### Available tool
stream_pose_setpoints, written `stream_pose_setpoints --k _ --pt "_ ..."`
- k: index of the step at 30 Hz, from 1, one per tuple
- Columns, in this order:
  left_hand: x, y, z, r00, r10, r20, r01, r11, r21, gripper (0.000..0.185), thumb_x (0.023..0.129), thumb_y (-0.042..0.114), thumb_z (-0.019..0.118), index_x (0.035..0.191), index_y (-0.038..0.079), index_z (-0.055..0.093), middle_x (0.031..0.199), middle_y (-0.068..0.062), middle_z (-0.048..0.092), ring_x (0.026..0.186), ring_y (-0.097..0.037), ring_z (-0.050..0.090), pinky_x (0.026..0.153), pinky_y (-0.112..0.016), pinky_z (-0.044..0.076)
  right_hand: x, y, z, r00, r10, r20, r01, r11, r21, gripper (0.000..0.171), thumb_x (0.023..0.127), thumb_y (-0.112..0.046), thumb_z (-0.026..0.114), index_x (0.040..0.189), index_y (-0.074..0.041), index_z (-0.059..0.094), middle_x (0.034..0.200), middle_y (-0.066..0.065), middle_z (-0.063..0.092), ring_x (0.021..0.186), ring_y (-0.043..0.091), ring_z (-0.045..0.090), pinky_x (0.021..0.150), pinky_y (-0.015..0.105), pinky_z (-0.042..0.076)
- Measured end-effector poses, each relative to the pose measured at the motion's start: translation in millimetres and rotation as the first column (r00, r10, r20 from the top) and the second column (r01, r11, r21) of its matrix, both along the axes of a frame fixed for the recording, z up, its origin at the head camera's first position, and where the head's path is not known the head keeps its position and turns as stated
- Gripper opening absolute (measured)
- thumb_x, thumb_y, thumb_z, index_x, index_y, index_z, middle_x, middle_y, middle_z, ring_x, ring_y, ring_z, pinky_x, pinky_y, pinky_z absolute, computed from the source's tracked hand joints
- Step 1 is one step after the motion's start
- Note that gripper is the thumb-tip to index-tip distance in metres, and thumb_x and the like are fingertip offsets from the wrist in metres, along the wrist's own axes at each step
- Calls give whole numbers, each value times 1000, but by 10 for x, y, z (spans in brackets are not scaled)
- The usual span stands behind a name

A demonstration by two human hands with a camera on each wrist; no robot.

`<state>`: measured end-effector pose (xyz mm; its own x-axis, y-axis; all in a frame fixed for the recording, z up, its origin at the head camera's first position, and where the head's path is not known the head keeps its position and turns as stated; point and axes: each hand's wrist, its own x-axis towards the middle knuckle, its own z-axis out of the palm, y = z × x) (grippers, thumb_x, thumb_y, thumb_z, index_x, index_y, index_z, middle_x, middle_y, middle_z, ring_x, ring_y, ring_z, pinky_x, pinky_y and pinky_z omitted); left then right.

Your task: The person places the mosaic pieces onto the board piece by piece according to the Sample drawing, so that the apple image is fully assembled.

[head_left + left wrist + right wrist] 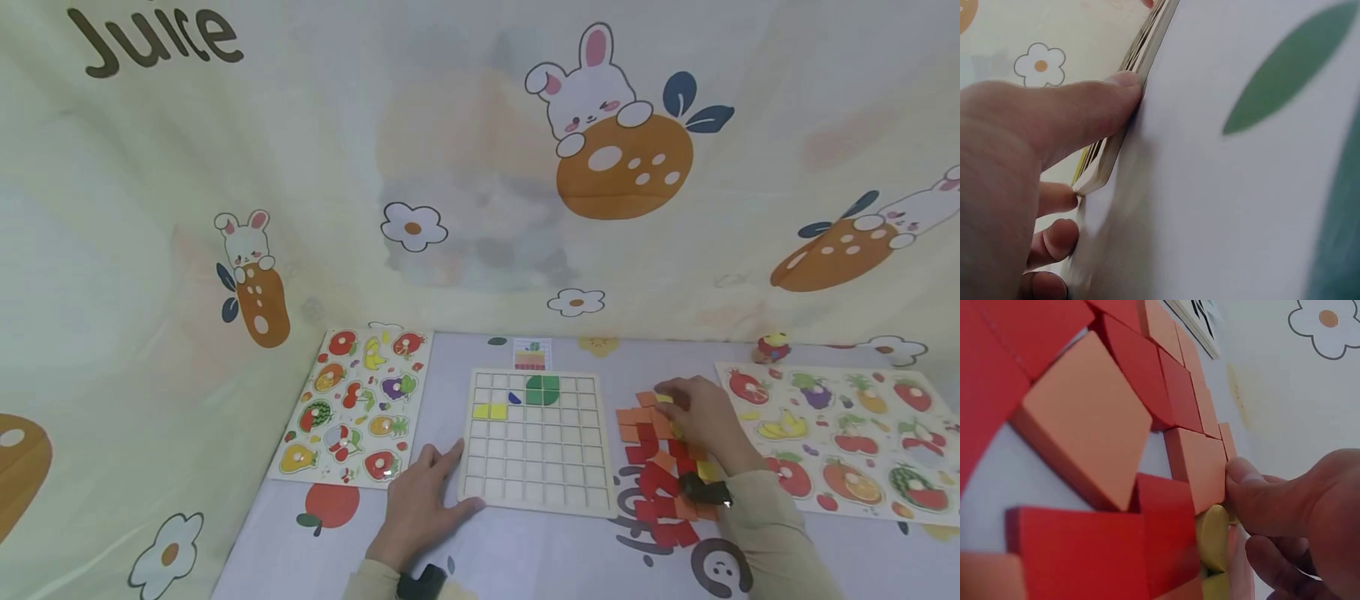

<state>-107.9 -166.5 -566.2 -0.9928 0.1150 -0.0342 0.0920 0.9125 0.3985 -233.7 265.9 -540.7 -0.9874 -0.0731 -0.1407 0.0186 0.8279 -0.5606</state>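
A wooden grid board (577,492) lies in the middle of the table. It holds green pieces (542,389), two yellow tiles (490,411) and a small blue piece (513,398). My left hand (427,492) lies flat at the board's near left corner. In the left wrist view its thumb (1116,94) presses against the board's edge (1147,47). My right hand (697,417) is over a pile of red and orange tiles (656,479) right of the board. In the right wrist view its thumb (1244,484) and a curled finger close on a rounded yellow piece (1212,534).
A fruit puzzle board (352,404) lies left of the grid and another (840,442) to the right. A small picture card (532,354) lies behind the grid, and a little toy (772,346) stands at the back right. A printed cloth hangs behind.
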Motion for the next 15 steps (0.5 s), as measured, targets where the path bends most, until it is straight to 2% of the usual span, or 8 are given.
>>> stream_pose_setpoints --k 5,9,15 --pt "2 -5 -18 1000 5 5 -5 1000 3 93 80 70 80 159 29 51 98 7 46 76 -6 40 62 -24 32 -26 61 -24 1000 -13 9 13 1000 3 48 96 -30 80 131 0 66 118 22 66 97 32 62 86 52 58" --pt "-1 -2 -8 1000 5 -2 -5 1000 3 93 80 70 80 159 29 51 98 7 46 76 -7 40 63 -24 32 -15 102 -26 1000 -20 -5 20 1000 -22 44 97 -34 78 124 -1 67 110 17 71 90 27 62 77 41 56" --pt "0 4 7 1000 0 -10 0 1000 5 93 81 69 80 159 29 51 98 7 46 76 -7 39 63 -24 31 36 68 17 998 -52 -20 49 994 -93 48 101 -43 71 126 -4 58 121 21 68 99 31 63 82 46 58"
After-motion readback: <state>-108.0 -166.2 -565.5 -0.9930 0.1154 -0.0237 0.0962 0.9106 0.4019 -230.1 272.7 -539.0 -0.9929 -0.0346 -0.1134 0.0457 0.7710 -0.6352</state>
